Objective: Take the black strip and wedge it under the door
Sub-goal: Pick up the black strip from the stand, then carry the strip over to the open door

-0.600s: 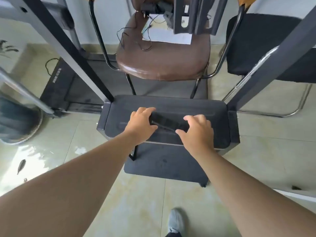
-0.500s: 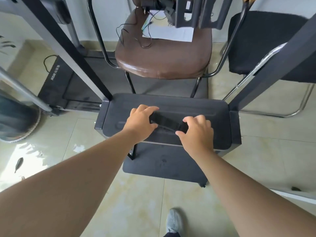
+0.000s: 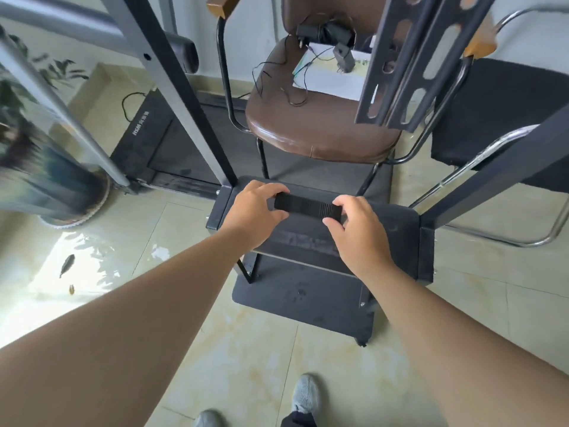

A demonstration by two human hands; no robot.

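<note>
2 hands, left hand and right hand, pinch opposite ends of the black strip, held above the dark shelf.

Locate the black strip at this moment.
In the head view the black strip sits centre frame, held at its ends by the left hand and right hand, above the dark shelf.

white lettering on black treadmill deck, too blurred to read

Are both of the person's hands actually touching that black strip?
Touching. The head view shows the left hand pinching one end of the black strip and the right hand gripping the other.
</note>
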